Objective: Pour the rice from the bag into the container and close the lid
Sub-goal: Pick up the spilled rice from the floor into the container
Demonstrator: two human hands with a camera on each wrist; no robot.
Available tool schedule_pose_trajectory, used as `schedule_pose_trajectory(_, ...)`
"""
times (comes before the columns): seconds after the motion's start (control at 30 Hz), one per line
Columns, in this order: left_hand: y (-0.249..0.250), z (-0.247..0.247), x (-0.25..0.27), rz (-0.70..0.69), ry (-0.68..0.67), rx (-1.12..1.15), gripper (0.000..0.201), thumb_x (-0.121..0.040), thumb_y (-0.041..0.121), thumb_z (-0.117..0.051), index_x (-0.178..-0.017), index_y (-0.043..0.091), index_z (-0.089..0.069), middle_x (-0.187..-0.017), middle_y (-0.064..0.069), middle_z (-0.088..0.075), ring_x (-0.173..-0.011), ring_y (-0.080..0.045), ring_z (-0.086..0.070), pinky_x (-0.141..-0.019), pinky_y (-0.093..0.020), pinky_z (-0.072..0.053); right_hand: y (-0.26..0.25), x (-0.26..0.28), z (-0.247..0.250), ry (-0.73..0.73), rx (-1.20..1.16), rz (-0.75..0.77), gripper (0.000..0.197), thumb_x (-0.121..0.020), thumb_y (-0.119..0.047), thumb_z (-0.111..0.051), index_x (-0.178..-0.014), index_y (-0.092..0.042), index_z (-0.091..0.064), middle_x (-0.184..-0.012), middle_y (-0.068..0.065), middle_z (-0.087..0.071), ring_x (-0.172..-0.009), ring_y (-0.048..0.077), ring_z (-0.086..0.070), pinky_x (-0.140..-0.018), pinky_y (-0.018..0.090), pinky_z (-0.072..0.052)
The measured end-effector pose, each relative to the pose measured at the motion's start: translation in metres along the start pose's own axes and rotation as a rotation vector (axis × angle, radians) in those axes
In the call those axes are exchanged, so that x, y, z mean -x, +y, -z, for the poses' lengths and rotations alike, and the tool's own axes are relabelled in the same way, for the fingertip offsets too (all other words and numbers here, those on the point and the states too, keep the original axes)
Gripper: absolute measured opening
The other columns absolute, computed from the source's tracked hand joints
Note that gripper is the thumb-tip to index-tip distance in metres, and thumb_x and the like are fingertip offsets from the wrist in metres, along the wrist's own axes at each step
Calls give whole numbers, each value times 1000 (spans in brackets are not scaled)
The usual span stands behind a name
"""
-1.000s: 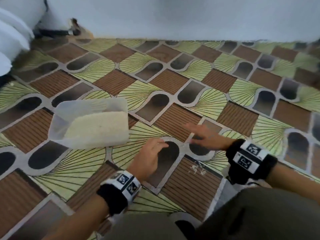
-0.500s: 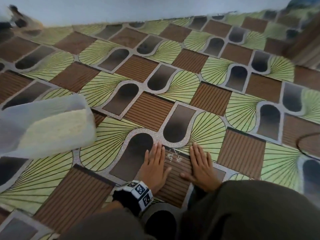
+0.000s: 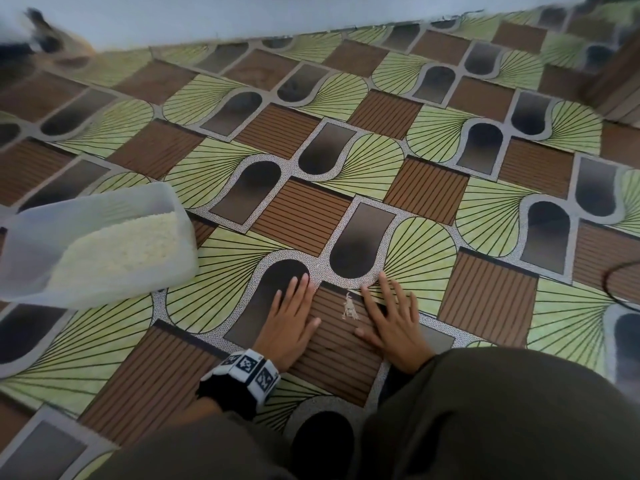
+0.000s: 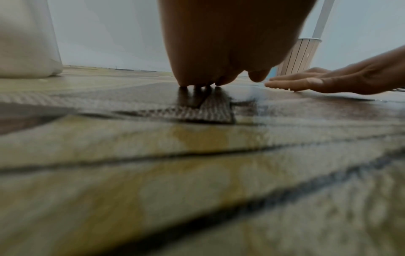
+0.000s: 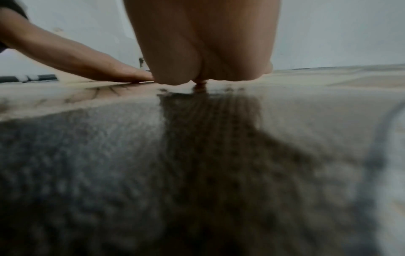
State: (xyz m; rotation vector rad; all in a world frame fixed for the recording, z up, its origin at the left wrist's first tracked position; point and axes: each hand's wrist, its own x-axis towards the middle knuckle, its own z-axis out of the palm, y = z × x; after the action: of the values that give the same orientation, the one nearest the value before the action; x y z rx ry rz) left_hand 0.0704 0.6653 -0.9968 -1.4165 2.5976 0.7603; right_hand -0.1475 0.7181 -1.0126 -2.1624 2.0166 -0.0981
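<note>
A clear plastic container [image 3: 31, 244] holding white rice [image 3: 121, 251] sits uncovered on the patterned floor at the left; its side shows in the left wrist view as the container [image 4: 26, 43]. A small heap of spilled rice grains [image 3: 349, 308] lies on a brown tile between my hands. My left hand [image 3: 289, 318] lies flat on the floor just left of the grains, fingers straight. My right hand [image 3: 393, 322] lies flat just right of them, fingers spread. Neither hand holds anything. No bag or lid is in view.
Patterned vinyl floor [image 3: 398, 161] runs to a pale wall [image 3: 277, 12] at the back. A dark cable loop [image 3: 620, 285] lies at the right edge. My knees in dark trousers [image 3: 485, 420] fill the bottom. A wooden post base [image 4: 295, 57] stands beyond my right hand.
Both hands came down from above the floor and drew together, now flat on either side of the spilled grains, which are gathered into a tighter heap. The head view swung to the right.
</note>
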Motion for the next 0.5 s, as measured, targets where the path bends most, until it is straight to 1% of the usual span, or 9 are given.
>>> schedule_pose_trajectory(0.07, 0, -1, 1, 2, -2, 2, 89, -63, 70, 32, -137, 20, 22, -149, 5, 26, -137, -9, 26, -109, -28, 19, -6, -4, 0, 12, -39, 103, 68, -93, -62, -8, -136, -18, -38, -144, 13, -32, -130, 31, -29, -97, 57, -31)
schedule_pose_trajectory(0.1, -1, -2, 1, 0, 0, 4, 89, -63, 70, 33, -137, 21, 22, -149, 5, 26, -137, -9, 26, -109, -28, 19, -8, -7, -1, 41, -80, 165, 66, -95, -59, -12, -135, -14, -39, -144, 16, -35, -130, 30, -28, -101, 53, -32)
schedule_pose_trajectory(0.17, -2, -1, 0, -5, 5, 13, 90, -63, 70, 32, -137, 20, 21, -149, 5, 24, -137, -8, 24, -109, -27, 18, -10, -15, -1, 85, -263, 217, 65, -95, -51, -27, -135, -3, -43, -143, 19, -39, -132, 28, -28, -111, 38, -28)
schedule_pose_trajectory(0.23, -4, 0, 0, -14, 6, 2, 94, -63, 70, 32, -140, 18, 17, -148, 7, 24, -137, -8, 23, -110, -27, 16, -12, -22, 0, 75, -365, 246, 61, -92, -42, -37, -131, 3, -47, -139, 19, -44, -132, 28, -32, -112, 27, -24)
schedule_pose_trajectory(0.3, -5, 2, 0, -20, 14, -2, 93, -69, 71, 23, -144, 17, 11, -146, 8, 23, -135, -7, 23, -112, -28, 13, -9, -26, -3, 84, -348, 340, 50, -91, -34, -40, -125, 0, -54, -131, 19, -54, -126, 32, -45, -105, 32, -35)
schedule_pose_trajectory(0.33, -5, 4, 0, -22, 17, 0, 88, -73, 66, 16, -145, 16, 9, -146, 9, 23, -135, -6, 24, -112, -27, 12, -7, -28, -6, 106, -315, 405, 43, -90, -29, -42, -124, -4, -55, -127, 18, -57, -120, 33, -51, -98, 39, -42)
schedule_pose_trajectory(0.37, -5, 4, 0, -22, 20, 4, 83, -75, 60, 12, -145, 16, 8, -146, 9, 22, -134, -6, 23, -111, -26, 13, -5, -29, -6, 121, -305, 444, 37, -89, -24, -46, -122, -9, -54, -124, 17, -59, -115, 32, -56, -93, 41, -46)
schedule_pose_trajectory(0.43, -4, 5, 1, -21, 23, 12, 81, -75, 55, 10, -146, 16, 6, -148, 8, 20, -134, -6, 23, -109, -24, 14, -2, -28, -9, 176, -313, 481, 34, -82, -14, -59, -116, -12, -59, -116, 14, -64, -105, 29, -62, -84, 35, -53)
schedule_pose_trajectory(0.5, -3, 5, 1, -15, 23, 7, 81, -74, 54, 9, -146, 16, 5, -149, 7, 19, -134, -7, 23, -108, -24, 15, 0, -27, -9, 192, -325, 490, 28, -79, -12, -64, -106, -9, -68, -107, 10, -67, -94, 23, -61, -74, 27, -55)
